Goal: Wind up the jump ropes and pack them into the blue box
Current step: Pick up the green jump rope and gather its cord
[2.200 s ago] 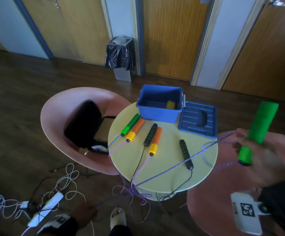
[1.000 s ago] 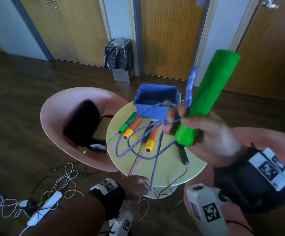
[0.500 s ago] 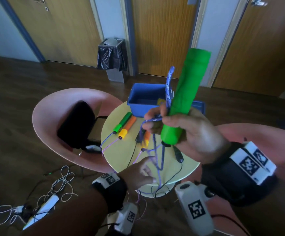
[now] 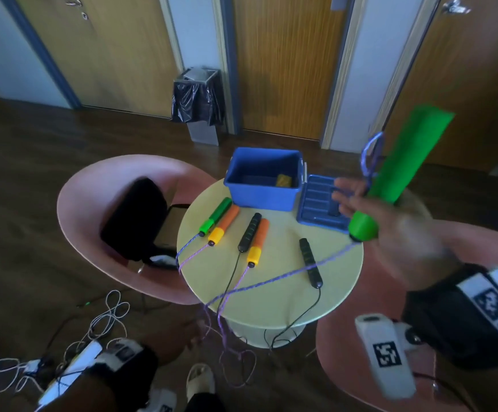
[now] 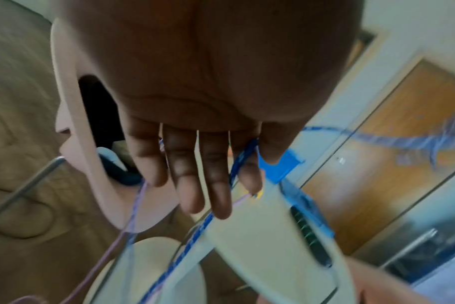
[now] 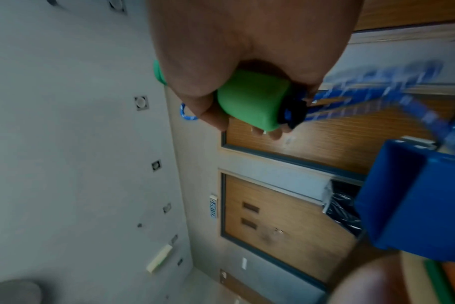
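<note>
Two hands work on one rope here, and I go from left to right. Low at the left, below the table edge, the left hand point(image 4: 179, 341) has its fingers point(image 5: 187, 181) nearly straight, and the blue-purple cord point(image 4: 271, 282) runs between them; whether they really pinch it I cannot tell. A pink chair point(image 4: 93, 203) stands left of the round yellow table point(image 4: 340, 281). On the table lie five handles in a row: a green handle point(image 4: 215, 217) touching an orange handle point(image 4: 224, 226), then a black handle point(image 4: 250, 232) beside a second orange handle point(image 4: 259, 243), then another black handle point(image 4: 310, 262) apart from them. The blue box point(image 4: 264, 197) stands open at the far edge of the table, with something yellow inside, and its lid point(image 4: 316, 206) lies flat just to its right. At the right, raised over the lid, the right hand point(image 4: 390, 221) grasps a large green handle point(image 4: 402, 168), tilted upward, with one loop of cord held against it. From this handle's lower end the cord goes across the table to the left hand.
</note>
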The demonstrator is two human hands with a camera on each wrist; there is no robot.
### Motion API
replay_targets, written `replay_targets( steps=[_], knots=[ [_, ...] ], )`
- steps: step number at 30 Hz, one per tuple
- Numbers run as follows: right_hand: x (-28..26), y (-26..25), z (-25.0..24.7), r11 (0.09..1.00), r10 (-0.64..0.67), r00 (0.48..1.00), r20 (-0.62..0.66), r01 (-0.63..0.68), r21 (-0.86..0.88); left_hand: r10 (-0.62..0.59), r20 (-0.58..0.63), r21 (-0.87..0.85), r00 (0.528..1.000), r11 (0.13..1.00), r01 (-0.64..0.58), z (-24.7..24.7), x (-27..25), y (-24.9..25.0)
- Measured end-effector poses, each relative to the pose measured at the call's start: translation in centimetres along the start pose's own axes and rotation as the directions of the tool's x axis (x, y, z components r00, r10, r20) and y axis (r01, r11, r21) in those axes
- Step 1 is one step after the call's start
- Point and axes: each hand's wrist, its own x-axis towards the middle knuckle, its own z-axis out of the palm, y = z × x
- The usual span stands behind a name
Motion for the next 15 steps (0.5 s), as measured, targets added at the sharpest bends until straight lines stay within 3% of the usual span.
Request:
replay_targets(
  steps=[2, 5, 8, 12, 15],
  knots=[
    [-0.7, 2.1, 0.4, 0.992, 0.103, 0.993, 0.055, -0.098, -0.08, 0.077, -0.071, -0.216, 0.995, 0.972, -0.091, -2.1, -1.7, 3.0],
    [-1.7, 4.3, 2.4, 0.968, 0.237, 0.957, 0.165, -0.218, -0.124, 0.276, -0.136, -0.276, 0.952, 0.912, -0.304, -4.9, -3.1, 7.2],
    [-2.5, 5.6, 4.7, 0.943, 0.327, 0.873, 0.363, -0.277, -0.184, 0.373, -0.152, -0.364, 0.915, 0.84, -0.403, -6.4, -3.5, 10.9],
    [-3.0, 5.8, 6.5, 0.894, 0.447, 0.721, 0.529, -0.347, -0.283, 0.453, -0.247, -0.394, 0.857, 0.761, -0.516, -7.7, -3.3, 14.6],
    [-3.3, 5.6, 6.7, 0.903, 0.427, 0.691, 0.583, -0.354, -0.242, 0.478, -0.288, -0.463, 0.83, 0.689, -0.558, -8.2, -3.4, 15.5]
  ],
)
